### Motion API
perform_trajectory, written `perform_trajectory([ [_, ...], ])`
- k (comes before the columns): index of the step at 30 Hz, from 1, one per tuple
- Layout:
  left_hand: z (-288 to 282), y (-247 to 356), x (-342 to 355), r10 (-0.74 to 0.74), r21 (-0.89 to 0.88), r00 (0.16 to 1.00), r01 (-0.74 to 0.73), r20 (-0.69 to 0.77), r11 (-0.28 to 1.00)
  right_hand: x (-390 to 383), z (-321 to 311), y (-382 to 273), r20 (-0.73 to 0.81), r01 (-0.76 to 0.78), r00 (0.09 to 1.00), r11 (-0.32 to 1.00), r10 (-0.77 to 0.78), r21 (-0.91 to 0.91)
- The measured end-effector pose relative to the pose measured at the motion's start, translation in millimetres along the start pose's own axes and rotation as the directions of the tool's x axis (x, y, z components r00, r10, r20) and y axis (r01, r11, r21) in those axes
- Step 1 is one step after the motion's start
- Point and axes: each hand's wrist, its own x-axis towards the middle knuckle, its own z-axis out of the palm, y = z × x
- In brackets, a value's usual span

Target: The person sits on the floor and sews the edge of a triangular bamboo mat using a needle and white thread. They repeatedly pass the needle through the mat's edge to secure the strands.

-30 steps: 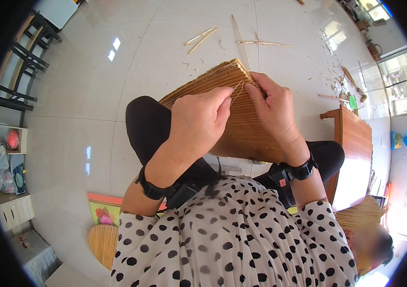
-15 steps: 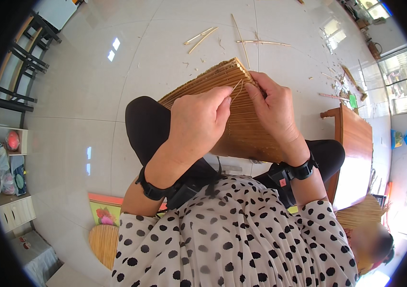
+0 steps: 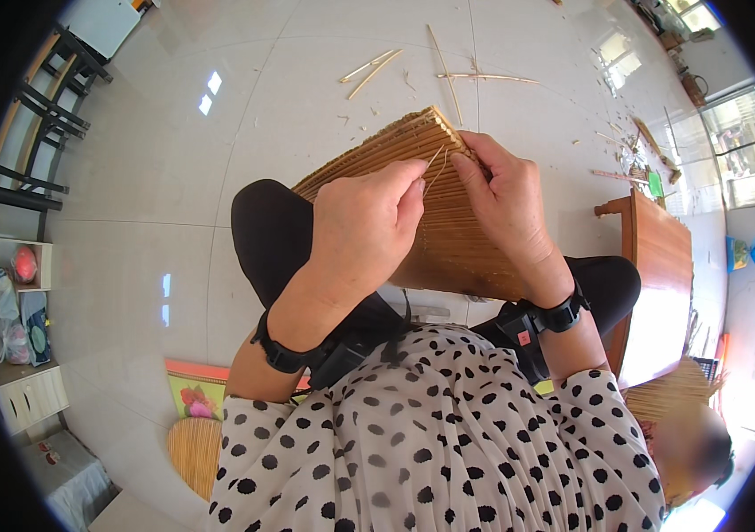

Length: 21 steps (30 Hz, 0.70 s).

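Observation:
A woven mat of thin tan bamboo strips lies across my knees, its far corner pointing at the floor. My left hand rests on the mat, its fingertips pinching a thin pale strand near the far edge. My right hand presses on the mat's far right part, its fingers bent at the same spot, beside the strand. Both wrists wear black straps with small devices.
Loose bamboo sticks and shavings litter the white tiled floor ahead. A wooden table stands to the right, another person beside it at lower right. Dark chairs and a low shelf line the left; a small round mat lies at lower left.
My hands have barely moved; the left fingers have drawn the thin strand slightly closer to the right hand at the mat's far edge.

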Motion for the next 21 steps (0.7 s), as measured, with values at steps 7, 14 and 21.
perform_trajectory([
  [7,1,0,1,0.007,-0.005,1.000,-0.007,-0.002,1.000,0,-1,-1,0.000,0.000,1.000,1.000,0.000,0.002],
  [14,0,2,1,0.002,-0.008,1.000,-0.002,-0.004,1.000,-1,-1,-2,-0.003,0.003,1.000,0.999,-0.003,-0.036],
  [21,-11,6,-1,-0.024,0.032,0.999,0.023,0.024,0.999,-9,7,-10,-0.019,0.008,1.000,0.998,-0.009,-0.055],
])
